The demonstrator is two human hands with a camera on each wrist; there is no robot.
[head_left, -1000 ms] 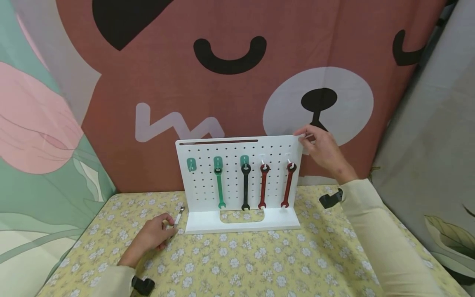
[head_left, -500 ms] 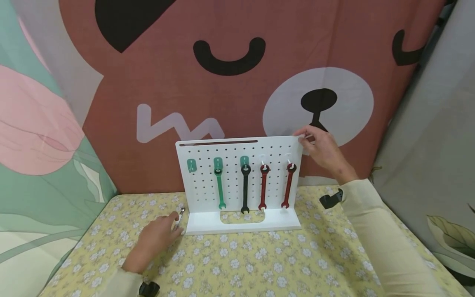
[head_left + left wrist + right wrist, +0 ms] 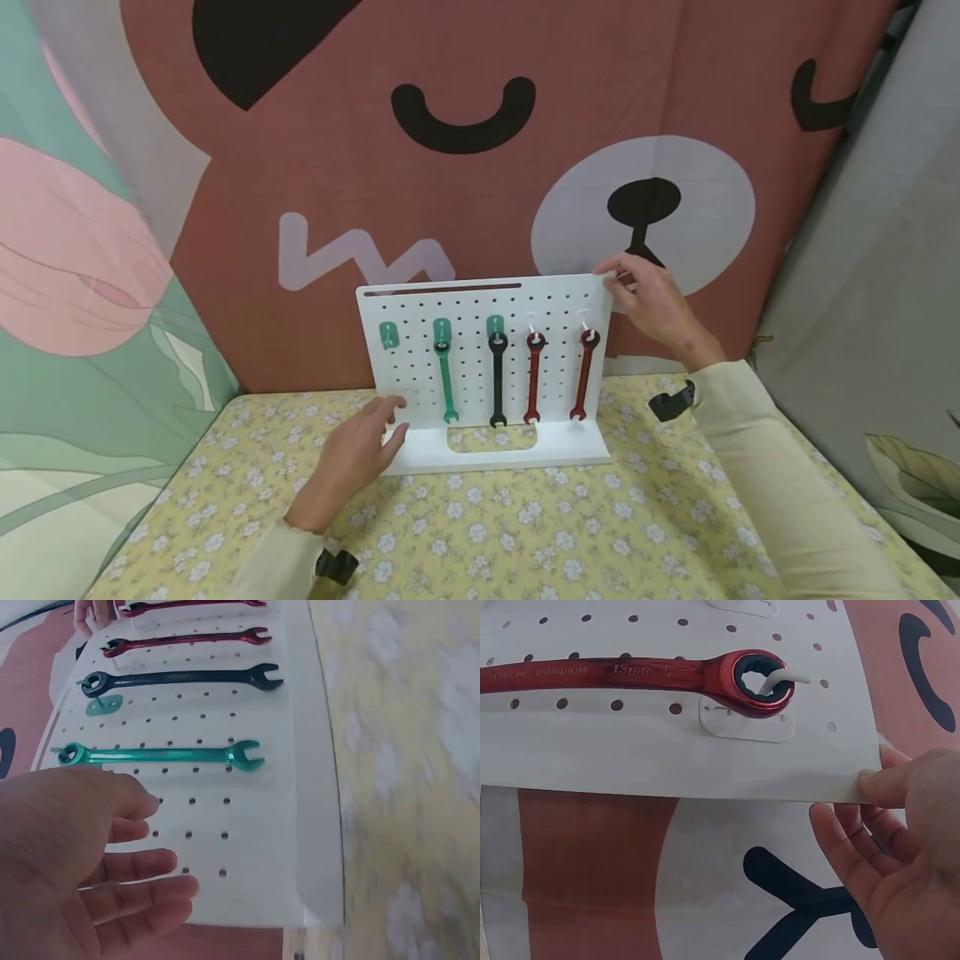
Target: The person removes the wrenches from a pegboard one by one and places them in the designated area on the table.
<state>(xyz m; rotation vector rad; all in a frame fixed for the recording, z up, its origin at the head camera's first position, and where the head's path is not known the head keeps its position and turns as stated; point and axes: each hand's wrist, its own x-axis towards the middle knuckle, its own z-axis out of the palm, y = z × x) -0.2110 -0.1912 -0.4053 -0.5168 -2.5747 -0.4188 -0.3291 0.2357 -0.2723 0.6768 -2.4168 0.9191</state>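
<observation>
A white pegboard (image 3: pixel 555 387) stands upright on the table. My right hand (image 3: pixel 652 304) pinches its upper right corner, thumb on the front and fingers behind. Beside the lower left edge, my left hand (image 3: pixel 352 454) has its fingers loosely spread; the left wrist view shows nothing held. From hooks hang a green combination wrench (image 3: pixel 447 383), a black one (image 3: pixel 498 383), a red one (image 3: pixel 533 383) and another red wrench (image 3: pixel 583 383), marked 13mm in the right wrist view. At far left, a green hook (image 3: pixel 388 335) carries nothing. The small silver wrench seen earlier is hidden in the head view.
The board's white base (image 3: pixel 570 451) rests on a table with a yellow flowered cloth (image 3: pixel 525 533). Directly behind rises a brown printed curtain (image 3: pixel 300 333). A grey curtain (image 3: pixel 847 275) hangs at the right.
My left hand has moved right and up, away from the small silver wrench on the cloth, to the board's lower left edge. The right hand keeps its place on the corner.
</observation>
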